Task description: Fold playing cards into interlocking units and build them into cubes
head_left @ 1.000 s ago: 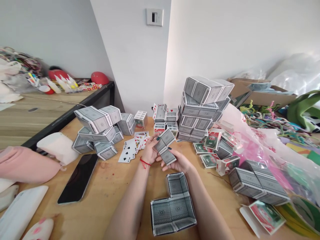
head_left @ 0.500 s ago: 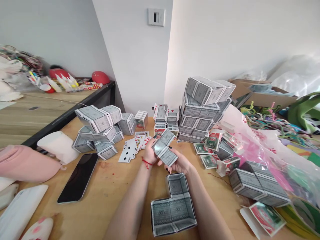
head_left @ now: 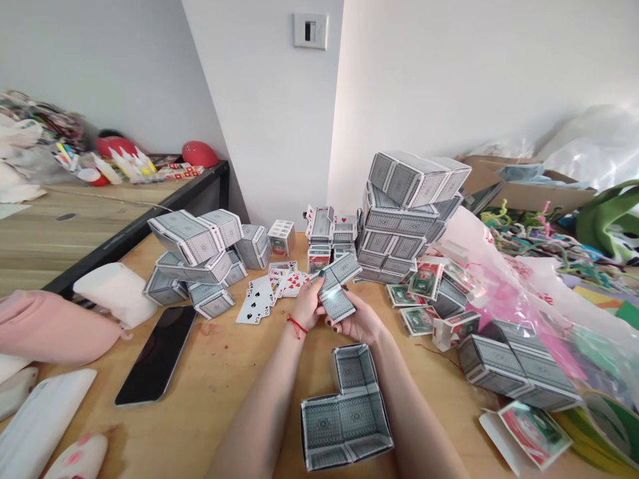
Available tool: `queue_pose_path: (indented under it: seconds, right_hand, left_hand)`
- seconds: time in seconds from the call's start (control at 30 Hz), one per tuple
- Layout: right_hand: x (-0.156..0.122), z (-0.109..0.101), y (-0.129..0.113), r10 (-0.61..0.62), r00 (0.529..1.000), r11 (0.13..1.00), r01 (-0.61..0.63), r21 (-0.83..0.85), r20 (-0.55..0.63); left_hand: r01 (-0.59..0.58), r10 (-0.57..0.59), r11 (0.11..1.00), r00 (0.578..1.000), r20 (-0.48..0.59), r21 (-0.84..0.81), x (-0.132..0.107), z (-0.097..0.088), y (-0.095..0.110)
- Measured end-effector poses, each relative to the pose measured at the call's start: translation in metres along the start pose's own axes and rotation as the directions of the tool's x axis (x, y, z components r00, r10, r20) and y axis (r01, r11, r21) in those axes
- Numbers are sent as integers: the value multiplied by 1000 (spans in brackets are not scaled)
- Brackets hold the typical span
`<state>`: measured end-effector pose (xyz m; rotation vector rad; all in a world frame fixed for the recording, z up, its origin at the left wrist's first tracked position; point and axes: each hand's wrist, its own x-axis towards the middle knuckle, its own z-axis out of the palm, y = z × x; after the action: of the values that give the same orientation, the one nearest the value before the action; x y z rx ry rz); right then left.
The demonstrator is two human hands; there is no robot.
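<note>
Between my hands, above the middle of the table, is a piece made of joined playing cards (head_left: 340, 271), grey patterned backs facing up. My left hand (head_left: 308, 303) grips its left side, the thumb on top. My right hand (head_left: 360, 319) holds the lower right side, with the thumb on the card face and fingers underneath. Below my wrists an open L-shaped tray of folded cards (head_left: 332, 422) lies on the table, its inside showing card backs. Left of my left hand, loose playing cards (head_left: 255, 299) lie fanned out, faces up.
A tall stack of card blocks (head_left: 399, 219) stands at the back right, a lower stack (head_left: 200, 246) at the left. Card boxes (head_left: 424, 281) and another card block (head_left: 516, 366) lie right. A phone (head_left: 157, 356) and pink pouch (head_left: 54, 329) lie left.
The joined cards have turned and shifted slightly right and up in my hands. My left hand has moved a little right, its thumb now over the cards' edge.
</note>
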<state>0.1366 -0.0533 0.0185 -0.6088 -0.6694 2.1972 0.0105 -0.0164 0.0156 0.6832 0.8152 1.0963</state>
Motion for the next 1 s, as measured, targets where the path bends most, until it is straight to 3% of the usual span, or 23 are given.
queue_pose_path:
  seconds: [0.33,1.0]
  right_hand:
    - [-4,4,-8,58,998,998,-59,-34,-31]
    - [0,-4,-1,197,977,980,-193,47,-83]
  left_hand:
    - [-126,133,982,990,-49,138,8,-7,-8]
    - [-164,182,964,981,-71,210,12,-18,-10]
